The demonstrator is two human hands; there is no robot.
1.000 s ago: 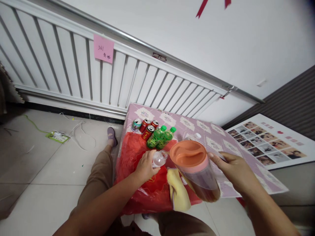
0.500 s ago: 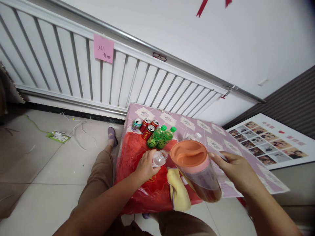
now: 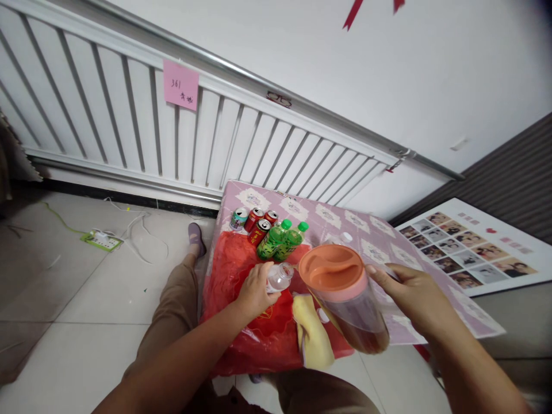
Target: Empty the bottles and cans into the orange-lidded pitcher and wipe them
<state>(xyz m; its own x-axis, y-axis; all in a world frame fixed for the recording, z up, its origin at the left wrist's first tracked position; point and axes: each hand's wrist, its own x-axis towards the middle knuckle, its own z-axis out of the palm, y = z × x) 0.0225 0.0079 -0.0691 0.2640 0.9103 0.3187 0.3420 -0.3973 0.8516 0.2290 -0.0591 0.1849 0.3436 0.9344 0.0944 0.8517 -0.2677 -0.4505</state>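
Observation:
My left hand (image 3: 255,292) is wrapped round a clear plastic bottle (image 3: 280,278), whose uncapped mouth tilts toward a pitcher. My right hand (image 3: 407,290) grips the handle of that pitcher (image 3: 356,319), which has an orange lid (image 3: 331,269) and brown liquid inside. Tipped to the left, the pitcher has its spout close to the bottle's mouth; whether liquid is flowing I cannot tell. Under both hands lies a red plastic sheet (image 3: 224,276). On it, a yellow cloth (image 3: 315,339) rests beside a white cap (image 3: 322,315).
Several drink cans (image 3: 259,232) and two green-capped bottles (image 3: 290,241) stand at the back of the table (image 3: 302,210). Behind the pitcher is a clear container with a white cap (image 3: 345,237). A white radiator (image 3: 241,138) borders the table, and a photo board (image 3: 474,247) leans at right.
Both hands, the bottle and the pitcher stay almost still. Only a very slight shift of the whole view shows.

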